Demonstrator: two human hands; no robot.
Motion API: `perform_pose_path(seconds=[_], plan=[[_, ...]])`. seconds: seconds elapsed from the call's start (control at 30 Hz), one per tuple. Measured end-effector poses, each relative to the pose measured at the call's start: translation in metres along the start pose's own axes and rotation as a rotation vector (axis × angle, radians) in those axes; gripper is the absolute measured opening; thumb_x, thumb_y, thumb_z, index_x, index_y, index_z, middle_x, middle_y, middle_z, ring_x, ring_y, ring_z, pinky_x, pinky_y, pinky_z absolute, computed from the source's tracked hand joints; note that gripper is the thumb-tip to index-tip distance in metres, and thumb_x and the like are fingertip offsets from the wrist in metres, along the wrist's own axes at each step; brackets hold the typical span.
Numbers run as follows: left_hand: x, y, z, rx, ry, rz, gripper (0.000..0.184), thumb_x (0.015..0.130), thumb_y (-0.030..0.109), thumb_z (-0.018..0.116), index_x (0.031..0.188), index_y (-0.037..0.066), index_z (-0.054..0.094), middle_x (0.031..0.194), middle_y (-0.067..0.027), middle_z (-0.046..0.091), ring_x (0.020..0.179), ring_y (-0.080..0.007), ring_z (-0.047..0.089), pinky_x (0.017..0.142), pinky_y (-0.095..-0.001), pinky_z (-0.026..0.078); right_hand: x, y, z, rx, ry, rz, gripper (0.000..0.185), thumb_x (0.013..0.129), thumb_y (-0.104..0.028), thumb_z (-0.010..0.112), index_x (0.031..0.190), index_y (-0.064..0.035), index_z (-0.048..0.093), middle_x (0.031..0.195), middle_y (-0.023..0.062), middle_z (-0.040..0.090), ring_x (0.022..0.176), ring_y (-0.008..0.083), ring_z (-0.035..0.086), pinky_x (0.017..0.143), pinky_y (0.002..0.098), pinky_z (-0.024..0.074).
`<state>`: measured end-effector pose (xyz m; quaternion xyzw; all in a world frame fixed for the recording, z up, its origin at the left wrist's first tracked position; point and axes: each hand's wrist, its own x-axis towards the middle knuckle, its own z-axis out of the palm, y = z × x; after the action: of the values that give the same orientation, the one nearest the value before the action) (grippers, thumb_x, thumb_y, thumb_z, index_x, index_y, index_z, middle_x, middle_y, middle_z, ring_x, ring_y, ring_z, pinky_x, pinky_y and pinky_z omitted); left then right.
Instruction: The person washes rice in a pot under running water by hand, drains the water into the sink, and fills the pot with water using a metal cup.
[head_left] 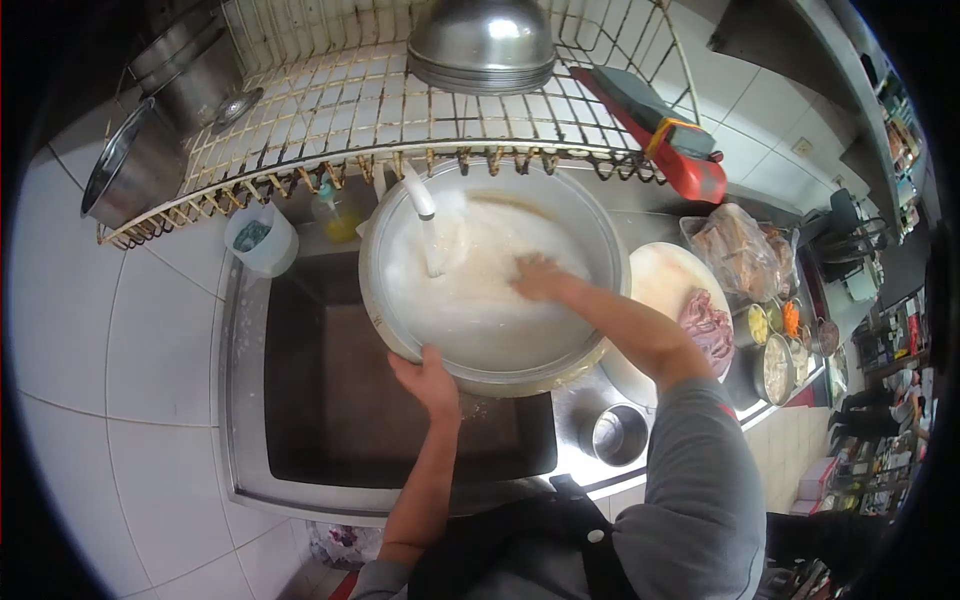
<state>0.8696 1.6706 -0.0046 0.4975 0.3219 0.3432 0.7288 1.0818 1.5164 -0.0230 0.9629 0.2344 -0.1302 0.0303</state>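
A large round metal pot (pixel 605 235) stands over the sink, filled with cloudy whitish water; what lies under the surface is hard to make out. From the white tap (pixel 416 193), water runs into it. My left hand (pixel 428 383) grips the near left rim, its thumb up at the edge and its other fingers against the outer wall. Inside the pot, my right hand (pixel 540 277) is at the water's surface, slightly blurred, with its fingers spread and partly under water. Nothing shows in that hand.
Above hangs a rusty wire rack (pixel 330 120) with stacked metal bowls (pixel 482 45). Below is the dark sink basin (pixel 340 400). Rightward are a round white board (pixel 655 275) bearing raw meat (pixel 706 330), a metal cup (pixel 617 435) and bagged food (pixel 735 250).
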Motion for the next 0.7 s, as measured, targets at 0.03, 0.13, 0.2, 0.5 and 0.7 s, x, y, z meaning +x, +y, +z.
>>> perform_pose_path(seconds=[0.03,0.13,0.2,0.5,0.7], plan=[[-0.001,0.002,0.001,0.021,0.011,0.008,0.043,0.079,0.002,0.050,0.120,-0.009,0.042,0.113,-0.0186,0.054,0.101,-0.0258,0.054,0.092,-0.0333,0.040,-0.007,-0.003,-0.003,0.008,-0.187,-0.100,0.053,0.088,-0.042,0.049,0.125,-0.0038,0.051,0.129,0.0239,0.048,0.121,0.0357,0.047,0.100,0.0437,0.0377],[-0.003,0.011,0.004,-0.003,0.017,-0.013,0.041,0.078,0.001,0.051,0.117,-0.010,0.041,0.111,-0.0204,0.054,0.099,-0.0251,0.054,0.093,-0.0342,0.040,-0.044,-0.032,-0.039,0.093,-0.316,-0.282,0.042,0.085,-0.034,0.053,0.111,-0.0003,0.058,0.123,0.0235,0.052,0.110,0.0381,0.054,0.093,0.0441,0.0438],[-0.002,0.004,0.001,-0.007,-0.004,0.015,0.041,0.078,0.000,0.051,0.116,-0.010,0.041,0.110,-0.0205,0.054,0.099,-0.0254,0.055,0.092,-0.0340,0.040,-0.048,-0.055,-0.052,0.164,-0.257,-0.368,0.037,0.084,-0.029,0.055,0.103,0.0021,0.060,0.121,0.0230,0.053,0.103,0.0391,0.057,0.090,0.0442,0.0456],[0.009,-0.012,-0.007,0.077,-0.047,0.099,0.036,0.076,0.003,0.054,0.107,-0.011,0.043,0.102,-0.0203,0.055,0.094,-0.0267,0.055,0.089,-0.0348,0.041,0.092,-0.125,0.000,2.094,-0.370,0.249,0.017,0.091,-0.003,0.046,0.098,0.0067,0.058,0.094,0.0177,0.060,0.082,0.0265,0.064,0.065,0.0313,0.0598],[0.006,-0.005,-0.008,0.161,-0.040,0.073,0.036,0.077,0.004,0.055,0.108,-0.010,0.045,0.105,-0.0200,0.056,0.095,-0.0262,0.055,0.089,-0.0338,0.041,0.103,-0.136,0.029,1.910,-0.418,0.184,0.020,0.094,-0.009,0.047,0.097,0.0074,0.057,0.088,0.0135,0.061,0.082,0.0228,0.063,0.073,0.0319,0.0593]])
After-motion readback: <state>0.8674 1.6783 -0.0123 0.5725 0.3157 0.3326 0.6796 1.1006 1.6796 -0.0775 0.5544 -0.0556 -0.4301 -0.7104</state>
